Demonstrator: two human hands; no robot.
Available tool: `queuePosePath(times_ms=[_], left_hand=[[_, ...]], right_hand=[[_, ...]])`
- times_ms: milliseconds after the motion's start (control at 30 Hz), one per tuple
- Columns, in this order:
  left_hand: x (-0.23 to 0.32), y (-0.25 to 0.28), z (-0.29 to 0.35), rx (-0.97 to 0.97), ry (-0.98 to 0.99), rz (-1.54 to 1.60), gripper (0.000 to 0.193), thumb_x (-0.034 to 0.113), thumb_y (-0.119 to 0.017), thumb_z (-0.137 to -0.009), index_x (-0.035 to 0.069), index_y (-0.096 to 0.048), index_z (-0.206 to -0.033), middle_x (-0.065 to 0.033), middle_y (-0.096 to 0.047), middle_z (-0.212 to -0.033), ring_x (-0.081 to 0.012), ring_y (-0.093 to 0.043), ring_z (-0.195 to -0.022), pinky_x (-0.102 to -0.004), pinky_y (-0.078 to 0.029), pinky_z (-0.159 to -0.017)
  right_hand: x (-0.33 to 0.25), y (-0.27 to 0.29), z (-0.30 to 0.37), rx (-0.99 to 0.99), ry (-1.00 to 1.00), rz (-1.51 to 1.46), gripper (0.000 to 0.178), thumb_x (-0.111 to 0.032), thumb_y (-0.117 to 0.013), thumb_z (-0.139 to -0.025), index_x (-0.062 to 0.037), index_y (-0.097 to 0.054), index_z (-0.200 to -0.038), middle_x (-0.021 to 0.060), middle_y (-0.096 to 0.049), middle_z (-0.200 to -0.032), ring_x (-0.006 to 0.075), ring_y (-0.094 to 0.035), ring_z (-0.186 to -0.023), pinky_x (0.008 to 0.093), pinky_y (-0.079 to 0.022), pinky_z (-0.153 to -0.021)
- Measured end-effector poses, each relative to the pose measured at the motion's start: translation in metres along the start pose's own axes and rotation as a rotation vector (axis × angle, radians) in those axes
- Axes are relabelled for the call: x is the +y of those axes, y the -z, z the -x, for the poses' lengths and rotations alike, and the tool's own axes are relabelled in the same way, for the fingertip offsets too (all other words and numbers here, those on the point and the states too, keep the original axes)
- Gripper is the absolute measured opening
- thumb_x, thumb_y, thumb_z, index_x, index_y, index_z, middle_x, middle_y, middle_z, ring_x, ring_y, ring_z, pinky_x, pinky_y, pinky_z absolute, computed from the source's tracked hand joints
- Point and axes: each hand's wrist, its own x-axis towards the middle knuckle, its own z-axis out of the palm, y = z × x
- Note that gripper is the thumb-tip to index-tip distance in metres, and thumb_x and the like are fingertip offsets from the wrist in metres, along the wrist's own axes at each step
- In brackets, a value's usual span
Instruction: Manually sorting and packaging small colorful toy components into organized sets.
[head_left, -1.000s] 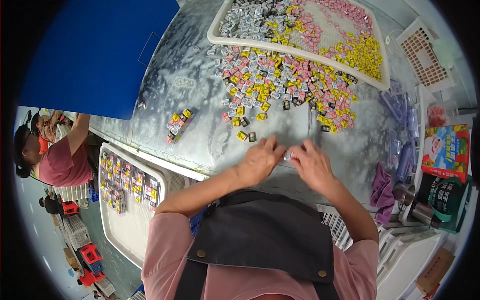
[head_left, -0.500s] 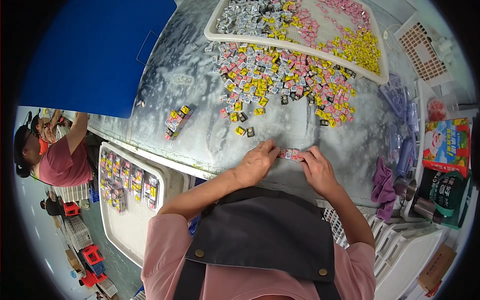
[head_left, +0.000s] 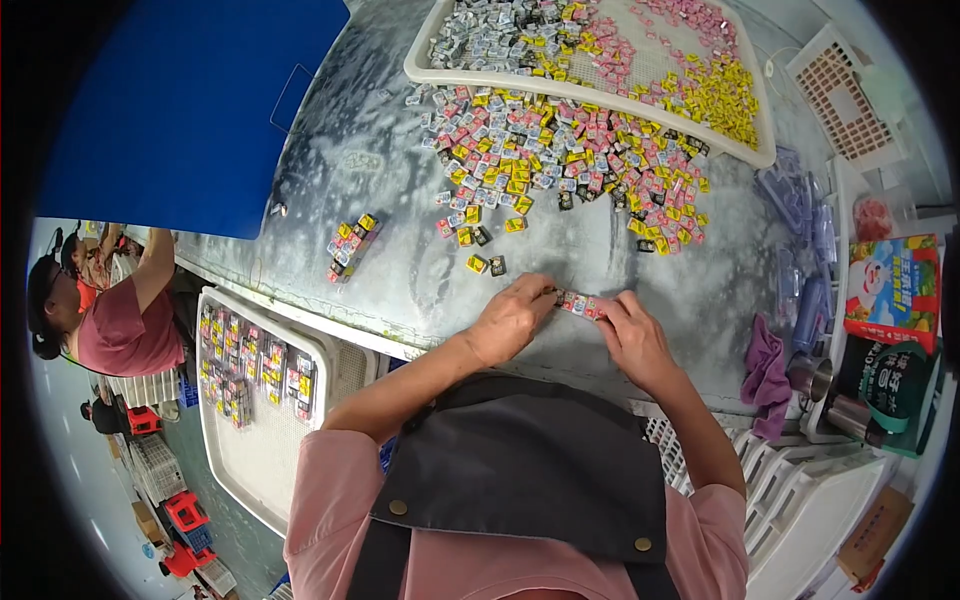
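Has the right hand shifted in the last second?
Yes: the right hand has moved right, farther from the loose black packet lying near the left hand.

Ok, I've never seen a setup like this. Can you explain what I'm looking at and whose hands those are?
There is no machine: these are a person's bare left hand and right hand. The picture comes from a camera worn on that person's head, looking down; its wide fisheye lens bends straight edges near the rim.

On the grey table lies a loose pile of small pink, yellow, white and black pieces. Beyond it, a white tray holds more. Off to the left sits a small separate cluster of pieces. Between them, the two hands hold a short row of pieces, one at each end.
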Motion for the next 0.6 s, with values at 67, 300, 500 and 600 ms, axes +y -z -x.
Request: queuePosePath(times_ms=[67,300,500,600], left_hand=[[0.002,0.002,0.001,-0.014,0.032,0.003,0.033,-0.003,-0.064,-0.082,-0.004,-0.066,-0.114,-0.0179,-0.06,-0.114,-0.0338,-0.06,-0.106,-0.0395,-0.053,-0.088],[-0.006,0.002,0.007,0.08,-0.025,-0.03,0.034,-0.003,-0.072,-0.08,-0.003,-0.067,-0.114,-0.0184,-0.062,-0.113,-0.0341,-0.063,-0.103,-0.0404,-0.055,-0.086],[-0.008,-0.007,0.008,0.147,0.006,-0.026,0.025,0.002,-0.073,-0.082,-0.004,-0.067,-0.106,-0.0149,-0.061,-0.107,-0.0316,-0.062,-0.097,-0.0382,-0.055,-0.083],[-0.009,-0.01,0.005,0.176,0.0,0.005,0.023,0.002,-0.073,-0.082,-0.004,-0.067,-0.104,-0.0145,-0.061,-0.106,-0.0316,-0.062,-0.095,-0.0379,-0.055,-0.082]], right_hand=[[0.0,-0.001,0.0,-0.012,-0.009,-0.004,0.021,-0.009,-0.068,-0.091,-0.0048,-0.067,-0.112,0.0143,-0.057,-0.1,0.0359,-0.064,-0.084,0.0451,-0.052,-0.071],[0.005,-0.008,0.003,-0.022,0.091,0.138,0.03,-0.014,-0.067,-0.093,-0.0082,-0.067,-0.122,0.0122,-0.054,-0.101,0.0311,-0.063,-0.085,0.0428,-0.053,-0.071],[0.004,-0.007,0.003,-0.019,0.077,0.12,0.03,-0.014,-0.068,-0.092,-0.0075,-0.068,-0.122,0.0122,-0.055,-0.101,0.0309,-0.063,-0.085,0.0424,-0.053,-0.072],[0.003,-0.006,0.004,-0.006,0.083,0.103,0.029,-0.013,-0.068,-0.092,-0.0062,-0.068,-0.12,0.0124,-0.055,-0.101,0.0312,-0.063,-0.086,0.0426,-0.053,-0.072]])
